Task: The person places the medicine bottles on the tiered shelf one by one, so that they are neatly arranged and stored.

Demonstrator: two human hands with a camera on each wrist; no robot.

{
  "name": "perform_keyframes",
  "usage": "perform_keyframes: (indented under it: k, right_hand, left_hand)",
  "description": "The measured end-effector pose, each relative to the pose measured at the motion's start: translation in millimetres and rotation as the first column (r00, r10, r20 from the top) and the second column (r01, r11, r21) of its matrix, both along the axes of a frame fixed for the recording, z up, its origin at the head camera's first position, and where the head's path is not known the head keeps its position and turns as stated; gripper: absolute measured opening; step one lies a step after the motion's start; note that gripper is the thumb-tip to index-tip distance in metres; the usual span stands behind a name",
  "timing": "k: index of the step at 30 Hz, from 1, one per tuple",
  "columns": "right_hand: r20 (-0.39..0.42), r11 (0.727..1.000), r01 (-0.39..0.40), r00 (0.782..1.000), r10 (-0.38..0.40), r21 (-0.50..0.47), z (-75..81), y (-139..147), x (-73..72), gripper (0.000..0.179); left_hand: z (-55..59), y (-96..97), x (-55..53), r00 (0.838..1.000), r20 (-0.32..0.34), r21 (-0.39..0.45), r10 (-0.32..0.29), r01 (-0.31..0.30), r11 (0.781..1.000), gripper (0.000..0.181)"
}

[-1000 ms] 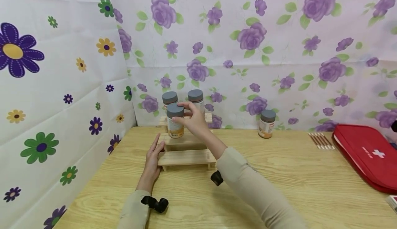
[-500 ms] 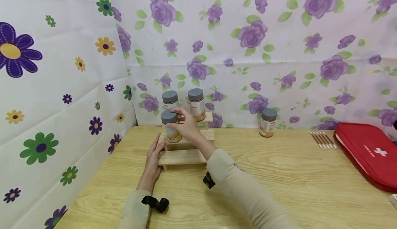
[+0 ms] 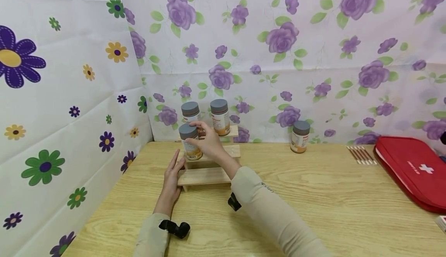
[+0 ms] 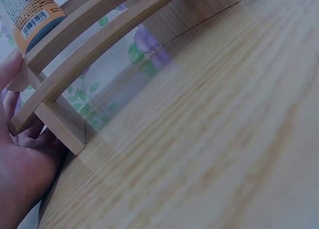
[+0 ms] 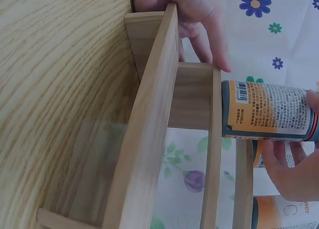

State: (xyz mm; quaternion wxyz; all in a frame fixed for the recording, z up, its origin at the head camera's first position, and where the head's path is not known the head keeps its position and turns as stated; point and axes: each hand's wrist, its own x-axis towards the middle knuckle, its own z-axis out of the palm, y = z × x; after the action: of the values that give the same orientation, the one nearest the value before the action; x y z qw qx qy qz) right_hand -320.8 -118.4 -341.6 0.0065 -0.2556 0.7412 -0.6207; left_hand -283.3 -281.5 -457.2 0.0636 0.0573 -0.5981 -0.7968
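A wooden three-tier stand sits on the table. My right hand grips a grey-lidded supplement bottle near its top, thumb in front and fingers behind. The bottle stands upright at the left end of the middle tier; its base meets the shelf in the right wrist view. My left hand rests against the stand's left end with fingers extended, touching the shelf ends. Two similar bottles, a left one partly hidden and a right one, stand on the top tier.
Another matching bottle stands on the table by the back wall. Farther right lie several brown sticks with white tips and a red first-aid pouch. A flowered sheet walls the left side.
My right hand has moved the bottle left and slightly down along the middle tier to its left end. The left hand has stayed at the stand's side.
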Motion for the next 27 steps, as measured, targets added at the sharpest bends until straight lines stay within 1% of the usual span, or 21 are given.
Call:
perform_keyframes:
  k: [8, 12, 18, 22, 27]
  right_hand:
    - [0.000, 0.998, -0.054, 0.999, 0.054, 0.014, 4.5, 6.0, 0.5, 0.049]
    - [-0.030, 0.997, -0.071, 0.997, 0.072, 0.033, 5.9, 8.2, 0.6, 0.052]
    - [-0.096, 0.998, -0.040, 0.994, 0.045, 0.057, 3.8, 16.8, 2.5, 0.059]
    - [-0.092, 0.999, -0.010, 0.996, 0.014, 0.048, 1.5, 25.9, 4.2, 0.060]
    - [-0.051, 1.000, 0.024, 0.998, -0.024, 0.009, -1.5, 39.9, 6.8, 0.057]
  left_hand:
    - [0.3, 0.7, 0.6, 1.000, 0.005, -0.009, -0.006, 0.006, 1.000, 0.061]
    - [0.3, 0.1, 0.6, 1.000, 0.011, -0.005, -0.012, 0.012, 1.000, 0.062]
    - [0.5, -0.8, 0.6, 1.000, 0.017, -0.013, -0.017, 0.017, 1.000, 0.063]
    - [1.2, -0.4, 0.8, 1.000, 0.023, -0.019, -0.012, 0.012, 1.000, 0.063]
    - [2.0, 1.2, 1.1, 1.000, 0.015, -0.004, -0.008, 0.008, 1.000, 0.063]
